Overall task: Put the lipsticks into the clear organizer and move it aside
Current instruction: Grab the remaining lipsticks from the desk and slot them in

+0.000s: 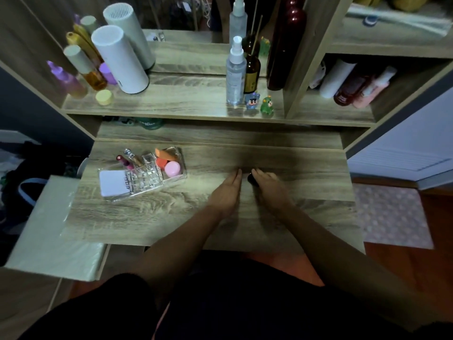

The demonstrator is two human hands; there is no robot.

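The clear organizer (147, 179) sits on the left of the wooden desk (171, 217). Two lipsticks stand tilted in its slots: a dark red one (123, 161) and a gold one with a silver cap (133, 157). Orange sponges (161, 155), a pink round jar (172, 168) and a white card (114, 182) also lie in it. My right hand (269, 190) rests on the desk at the middle, curled around a small dark object (252, 179) that is mostly hidden. Beside it, my left hand (228, 192) lies flat with fingers together, holding nothing.
A shelf above the desk carries white cylinders (120, 60), coloured bottles (93, 74), a spray bottle (235, 74), a brown diffuser bottle (252, 72) and two small figurines (259, 103). A side cubby holds more bottles (353, 84). A pale box (49, 229) stands at the desk's left edge.
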